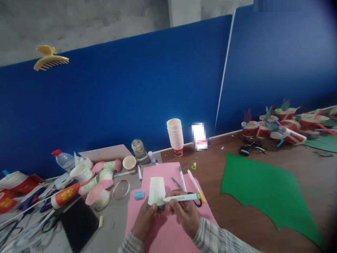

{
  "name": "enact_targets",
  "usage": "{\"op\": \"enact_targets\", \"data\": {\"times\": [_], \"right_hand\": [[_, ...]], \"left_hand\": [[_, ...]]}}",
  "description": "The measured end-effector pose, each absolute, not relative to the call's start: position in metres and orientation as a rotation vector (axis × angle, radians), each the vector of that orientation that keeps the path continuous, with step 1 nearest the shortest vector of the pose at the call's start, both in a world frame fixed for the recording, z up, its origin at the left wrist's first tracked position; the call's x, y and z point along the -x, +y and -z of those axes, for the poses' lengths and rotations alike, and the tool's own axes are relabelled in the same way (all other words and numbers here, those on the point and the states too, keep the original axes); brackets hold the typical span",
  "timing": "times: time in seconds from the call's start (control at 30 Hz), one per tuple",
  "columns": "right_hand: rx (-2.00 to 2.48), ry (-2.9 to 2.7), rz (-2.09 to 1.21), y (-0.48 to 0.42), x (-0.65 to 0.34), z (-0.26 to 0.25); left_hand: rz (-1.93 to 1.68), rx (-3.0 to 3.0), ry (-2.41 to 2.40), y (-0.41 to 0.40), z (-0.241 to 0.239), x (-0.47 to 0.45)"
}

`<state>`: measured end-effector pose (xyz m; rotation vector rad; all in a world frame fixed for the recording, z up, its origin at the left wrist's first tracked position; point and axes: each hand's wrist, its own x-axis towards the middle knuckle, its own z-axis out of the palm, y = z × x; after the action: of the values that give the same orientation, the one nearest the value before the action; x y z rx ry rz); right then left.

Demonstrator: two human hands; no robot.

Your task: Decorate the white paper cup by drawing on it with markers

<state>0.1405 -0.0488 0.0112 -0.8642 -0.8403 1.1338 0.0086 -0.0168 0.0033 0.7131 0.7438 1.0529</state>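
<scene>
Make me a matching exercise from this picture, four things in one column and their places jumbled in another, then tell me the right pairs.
Things:
1. White paper cup
2. Yellow hair clip
3. Green-ended marker
4. Green sheet

Places:
A. At the top edge of the blue partition
B. On the brown tabletop
C. In the right hand
D. In the left hand

Pairs: 1-D, 2-A, 3-C, 4-B

Paper cup (156,189) in left hand (146,216), marker (186,198) in right hand (185,213)
</scene>
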Motion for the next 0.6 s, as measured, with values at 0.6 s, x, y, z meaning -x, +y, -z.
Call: {"op": "enact_targets", "data": {"times": [0.6], "right_hand": [[0.917, -0.932, -1.025, -0.048, -0.138, -0.001]], "left_hand": [[-1.028, -0.739, 0.793, -0.015, 0.0, -0.007]]}}
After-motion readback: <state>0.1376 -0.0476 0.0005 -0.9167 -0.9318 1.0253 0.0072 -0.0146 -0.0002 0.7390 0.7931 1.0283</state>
